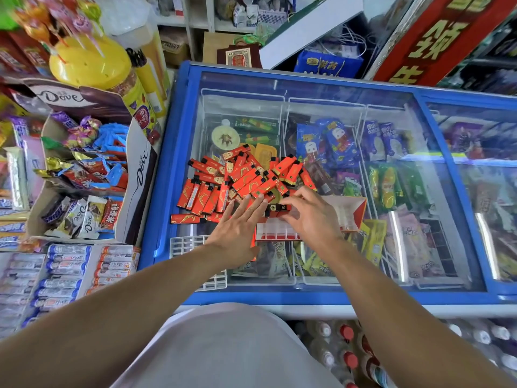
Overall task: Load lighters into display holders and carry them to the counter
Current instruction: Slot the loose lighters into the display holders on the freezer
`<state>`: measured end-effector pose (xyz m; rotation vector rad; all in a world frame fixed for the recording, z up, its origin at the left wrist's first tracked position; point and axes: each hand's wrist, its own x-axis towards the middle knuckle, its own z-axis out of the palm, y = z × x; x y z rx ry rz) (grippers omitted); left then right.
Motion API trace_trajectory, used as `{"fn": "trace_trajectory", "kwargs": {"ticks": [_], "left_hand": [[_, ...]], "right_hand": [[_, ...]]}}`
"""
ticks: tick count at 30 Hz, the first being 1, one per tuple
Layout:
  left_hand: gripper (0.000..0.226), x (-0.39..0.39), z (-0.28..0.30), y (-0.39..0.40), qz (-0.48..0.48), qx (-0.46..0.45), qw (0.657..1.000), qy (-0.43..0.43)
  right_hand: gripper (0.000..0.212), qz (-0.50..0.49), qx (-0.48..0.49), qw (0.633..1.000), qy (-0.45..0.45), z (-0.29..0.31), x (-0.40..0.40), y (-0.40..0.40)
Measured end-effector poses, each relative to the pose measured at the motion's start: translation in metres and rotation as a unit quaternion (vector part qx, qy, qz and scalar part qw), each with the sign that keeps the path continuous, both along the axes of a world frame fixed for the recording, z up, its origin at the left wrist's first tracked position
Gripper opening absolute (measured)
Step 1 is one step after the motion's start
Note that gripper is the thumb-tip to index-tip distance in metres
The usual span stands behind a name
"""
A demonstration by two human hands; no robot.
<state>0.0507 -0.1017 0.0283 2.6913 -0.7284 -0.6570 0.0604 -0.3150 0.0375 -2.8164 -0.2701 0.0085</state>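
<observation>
A heap of red lighters [237, 180] with black caps lies on the glass lid of a blue freezer [279, 85]. Just in front of the heap sits a red and white display holder [344, 217] with a grid of slots. My left hand [240, 219] is flat over the near edge of the heap, fingers spread and holding nothing. Over the holder's left part, my right hand [310, 217] pinches a lighter [275, 207] by its black cap, at the slots. A white slotted tray [181, 245] lies near my left wrist, partly hidden.
Cardboard boxes of wrapped sweets and chocolate [84, 175] stand to the left of the freezer. A yellow-lidded lollipop tub [92, 63] rises at the far left. Packs of gum [64, 273] fill the near left. Bottles [347, 348] stand on the floor below the freezer's front edge.
</observation>
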Motion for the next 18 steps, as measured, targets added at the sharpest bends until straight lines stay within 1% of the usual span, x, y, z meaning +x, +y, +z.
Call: {"fn": "trace_trajectory", "kwargs": {"ticks": [3, 7, 9, 10, 12, 13, 14, 16, 17, 18], "left_hand": [[0.103, 0.0, 0.001, 0.0, -0.004, 0.004, 1.0, -0.002], [0.103, 0.001, 0.003, -0.001, -0.01, 0.013, 1.0, -0.003], [0.104, 0.002, 0.003, -0.001, -0.013, 0.021, 1.0, -0.005], [0.103, 0.002, 0.003, 0.0, -0.016, 0.026, 1.0, -0.008], [0.103, 0.002, 0.0, 0.001, -0.02, 0.028, 0.999, -0.016], [0.102, 0.002, -0.001, 0.001, -0.02, 0.025, 0.999, -0.02], [0.101, 0.001, -0.003, 0.0, -0.017, 0.022, 0.999, -0.025], [0.1, 0.0, -0.006, -0.002, -0.01, 0.015, 0.999, -0.036], [0.1, 0.0, -0.008, -0.004, -0.006, 0.011, 0.999, -0.041], [0.101, 0.0, -0.009, -0.006, -0.002, 0.009, 0.999, -0.045]], "right_hand": [[0.034, 0.032, -0.019, 0.999, -0.017, 0.001, 0.003, 0.01], [0.026, 0.024, -0.032, 0.999, 0.009, 0.003, 0.008, 0.023], [0.022, 0.016, 0.005, 1.0, 0.017, 0.012, 0.009, 0.023], [0.022, 0.002, 0.044, 0.999, 0.024, 0.019, 0.009, 0.019], [0.02, -0.048, 0.158, 0.985, 0.05, 0.042, 0.006, 0.005], [0.019, -0.075, 0.21, 0.973, 0.051, 0.052, 0.005, -0.007], [0.019, -0.1, 0.247, 0.963, 0.032, 0.061, 0.004, -0.021], [0.021, -0.142, 0.262, 0.954, -0.014, 0.072, 0.005, -0.055], [0.021, -0.151, 0.247, 0.957, -0.016, 0.075, 0.006, -0.071], [0.02, -0.155, 0.226, 0.962, 0.0, 0.075, 0.007, -0.083]]}}
